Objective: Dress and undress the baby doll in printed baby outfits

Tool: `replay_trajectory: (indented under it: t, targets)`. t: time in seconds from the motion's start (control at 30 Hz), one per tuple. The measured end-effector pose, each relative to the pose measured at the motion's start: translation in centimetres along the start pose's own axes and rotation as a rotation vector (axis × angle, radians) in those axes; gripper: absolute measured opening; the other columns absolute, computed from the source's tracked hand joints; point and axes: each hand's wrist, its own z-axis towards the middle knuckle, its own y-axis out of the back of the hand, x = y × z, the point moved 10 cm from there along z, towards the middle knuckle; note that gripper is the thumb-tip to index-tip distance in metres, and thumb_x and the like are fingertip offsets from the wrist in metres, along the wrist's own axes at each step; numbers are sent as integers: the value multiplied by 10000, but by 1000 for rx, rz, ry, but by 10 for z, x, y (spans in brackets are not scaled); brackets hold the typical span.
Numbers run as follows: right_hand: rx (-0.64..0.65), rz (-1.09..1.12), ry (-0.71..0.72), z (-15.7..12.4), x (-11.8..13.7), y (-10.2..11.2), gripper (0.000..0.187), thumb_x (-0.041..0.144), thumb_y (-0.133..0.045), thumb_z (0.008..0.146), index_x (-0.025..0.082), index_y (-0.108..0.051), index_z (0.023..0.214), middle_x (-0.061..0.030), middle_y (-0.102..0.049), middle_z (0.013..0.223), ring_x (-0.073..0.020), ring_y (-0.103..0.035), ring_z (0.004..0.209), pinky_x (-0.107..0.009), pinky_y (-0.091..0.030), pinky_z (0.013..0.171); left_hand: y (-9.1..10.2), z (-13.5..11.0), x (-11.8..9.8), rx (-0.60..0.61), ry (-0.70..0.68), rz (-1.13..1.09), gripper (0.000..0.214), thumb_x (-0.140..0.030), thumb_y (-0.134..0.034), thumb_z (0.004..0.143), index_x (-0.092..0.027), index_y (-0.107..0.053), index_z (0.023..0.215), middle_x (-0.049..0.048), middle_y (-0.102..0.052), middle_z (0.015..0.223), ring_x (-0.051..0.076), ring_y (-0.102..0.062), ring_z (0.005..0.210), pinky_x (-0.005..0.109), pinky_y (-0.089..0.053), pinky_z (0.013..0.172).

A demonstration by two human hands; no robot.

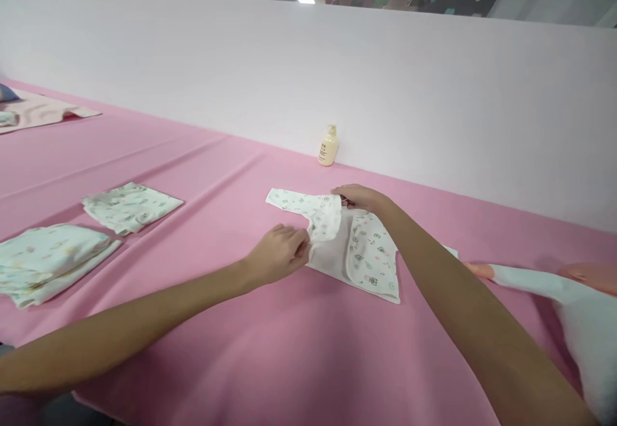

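Note:
A small white baby shirt (373, 252) with a green and pink print lies spread on the pink cloth (231, 349). Its front flap is lifted and partly folded over, baring the plain inside. My left hand (279, 252) is closed on the shirt's near left edge, fingertips curled out of sight. At the neckline, my right hand (359, 198) pinches the fabric from above. One sleeve stretches left, flat on the cloth; the other side is partly hidden behind my right forearm.
A cream pump bottle (328, 148) stands against the white wall (308, 72). Folded printed clothes (132, 206) and another folded pile (51, 260) lie to the left. At the right edge lies a doll (554, 288) in white. A pale pink cloth (43, 110) is far left.

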Motion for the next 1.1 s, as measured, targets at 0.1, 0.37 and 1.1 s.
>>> replay_trajectory:
  t: [0.1, 0.37, 1.1]
  targets:
    - [26, 43, -6, 13, 16, -21, 328, 496, -665, 995, 218, -623, 825, -39, -629, 734, -149, -574, 647, -281, -515, 634, 24, -26, 31, -47, 179, -39, 175, -297, -483, 1019, -238, -496, 855, -9, -644, 704, 175, -556, 611, 381, -465, 798]
    - [-162, -108, 13, 23, 30, -54, 338, 484, -518, 1050, 209, -649, 902, -127, -744, 962, -276, -671, 942, -405, -537, 897, 27, -66, 96, 85, 565, -128, 346, -478, -506, 1020, -254, -441, 764, -21, -613, 656, 186, -527, 589, 339, -386, 644]
    - [-320, -380, 141, -28, -105, 48, 328, 424, -645, 902, 192, -755, 1105, -154, -765, 1208, -355, -600, 1291, -519, -398, 1212, -36, 95, 80, 53, 103, -52, 362, -492, -617, 1017, -215, -653, 1248, 127, -676, 1387, 336, -565, 1319, 527, -423, 1161]
